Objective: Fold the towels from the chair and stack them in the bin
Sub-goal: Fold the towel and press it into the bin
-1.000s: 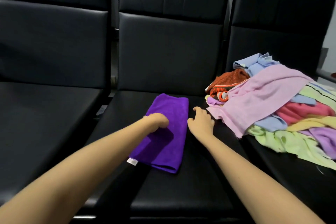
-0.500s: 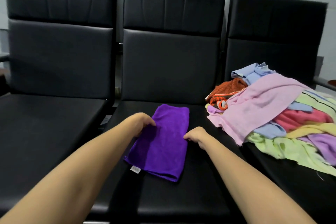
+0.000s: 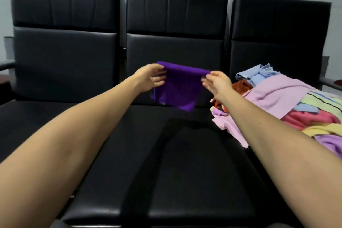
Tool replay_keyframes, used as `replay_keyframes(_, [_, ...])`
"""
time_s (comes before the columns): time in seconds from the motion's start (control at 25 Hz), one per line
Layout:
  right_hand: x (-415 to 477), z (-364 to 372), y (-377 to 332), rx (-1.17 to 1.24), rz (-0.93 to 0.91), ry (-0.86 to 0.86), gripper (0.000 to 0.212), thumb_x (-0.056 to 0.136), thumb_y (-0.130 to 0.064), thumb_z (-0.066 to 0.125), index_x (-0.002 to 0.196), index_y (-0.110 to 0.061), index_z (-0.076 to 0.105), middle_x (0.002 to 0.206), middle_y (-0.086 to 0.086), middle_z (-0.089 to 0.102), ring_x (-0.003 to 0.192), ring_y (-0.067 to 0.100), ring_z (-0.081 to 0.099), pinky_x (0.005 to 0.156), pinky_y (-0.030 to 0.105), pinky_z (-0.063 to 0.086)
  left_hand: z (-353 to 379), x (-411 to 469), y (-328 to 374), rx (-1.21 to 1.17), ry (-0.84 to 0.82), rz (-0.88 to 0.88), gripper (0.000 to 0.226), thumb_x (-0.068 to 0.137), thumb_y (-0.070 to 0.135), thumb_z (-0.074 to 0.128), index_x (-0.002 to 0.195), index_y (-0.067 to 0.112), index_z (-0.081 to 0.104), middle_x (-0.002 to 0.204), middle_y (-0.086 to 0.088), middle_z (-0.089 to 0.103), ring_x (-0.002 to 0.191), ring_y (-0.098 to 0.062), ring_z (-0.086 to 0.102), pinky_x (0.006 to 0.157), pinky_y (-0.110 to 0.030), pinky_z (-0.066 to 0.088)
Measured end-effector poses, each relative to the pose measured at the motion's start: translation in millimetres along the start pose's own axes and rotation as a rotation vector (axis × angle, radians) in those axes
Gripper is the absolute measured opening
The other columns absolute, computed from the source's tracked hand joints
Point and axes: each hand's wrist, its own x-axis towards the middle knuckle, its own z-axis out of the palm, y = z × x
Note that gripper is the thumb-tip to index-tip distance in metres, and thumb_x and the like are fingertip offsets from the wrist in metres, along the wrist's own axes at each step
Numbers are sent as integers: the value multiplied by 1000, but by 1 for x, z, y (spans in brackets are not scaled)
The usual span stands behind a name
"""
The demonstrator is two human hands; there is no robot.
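A purple towel [image 3: 178, 89] hangs in the air above the middle black chair seat [image 3: 166, 153], folded over at its top edge. My left hand [image 3: 150, 77] pinches its upper left corner and my right hand [image 3: 215, 82] pinches its upper right corner. The towel's lower edge dangles just above the seat. A pile of towels [image 3: 288, 109] in pink, blue, orange, green, yellow and lilac lies on the right chair. No bin is in view.
Three black padded chairs stand side by side against a pale wall; the left chair seat [image 3: 46, 116] holds nothing. A metal armrest [image 3: 331, 83] shows at the far right, another armrest [image 3: 6, 65] at the far left.
The purple towel lay flat on the middle seat with my hands at its sides. Both hands have since gripped it and lifted it up off the seat. The view has tilted upward.
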Motion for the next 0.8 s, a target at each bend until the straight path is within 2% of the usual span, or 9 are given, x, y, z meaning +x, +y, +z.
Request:
replay_keyframes(0.08, [-5,-5,-5,-12,-63,-32,24,94,3,48,81,-17,49,80,4,60,58,3,65,57,14,52,-1,-7,3,-35,-7,101,20,92,5,45,77,16,54,79,2,64,84,-12,58,80,-30,46])
replay_keyframes(0.16, [-16,-18,10,-191,3,-55,26,94,2,48,78,-18,48,76,4,58,50,0,62,52,13,50,-13,-16,-14,83,-33,37,23,92,6,45,75,18,53,73,4,65,83,-10,58,77,-27,44])
replay_keyframes(0.24, [-32,-41,40,-553,197,-150,27,94,-1,49,74,-19,46,73,4,54,47,2,58,45,16,45,-32,-25,-48,312,-98,-171,21,93,8,46,77,18,55,80,2,63,83,-11,57,73,-27,42])
replay_keyframes(0.36, [-61,-75,78,-1146,614,-559,16,94,-11,52,79,-17,54,80,1,57,59,7,50,48,15,38,-56,-43,-90,825,-355,-621,15,94,10,48,86,16,58,83,-1,69,86,-17,58,75,-32,45])
replay_keyframes(0.44, [-72,-83,85,-1216,754,-712,12,96,-18,50,85,-18,55,80,-1,57,60,7,47,50,16,35,-58,-51,-99,1018,-454,-812,7,93,14,51,93,14,58,93,-4,66,87,-17,60,74,-33,48])
replay_keyframes(0.52, [-70,-79,82,-1197,752,-616,15,98,-23,47,87,-16,55,77,1,56,59,9,46,52,17,35,-52,-50,-95,1114,-410,-880,13,93,21,54,100,11,57,96,-6,63,87,-18,59,72,-32,50])
replay_keyframes(0.6, [-65,-69,82,-1147,695,-435,16,98,-24,46,97,-11,55,84,5,58,64,12,52,55,20,41,-44,-46,-94,1213,-252,-836,26,93,28,56,107,6,57,98,-9,59,88,-21,57,72,-34,50])
replay_keyframes(0.72, [-60,-52,101,-892,603,-219,35,97,-21,49,128,-4,45,119,15,53,100,23,59,75,32,51,-33,-35,-110,1070,12,-690,53,94,33,55,133,0,44,129,-16,49,114,-28,51,82,-40,48])
replay_keyframes(0.8, [-62,-41,117,-751,578,-141,43,94,-16,55,133,-2,42,114,13,55,101,24,57,75,33,49,-23,-37,-126,972,124,-629,61,92,34,58,139,2,37,137,-15,43,120,-28,48,83,-38,47])
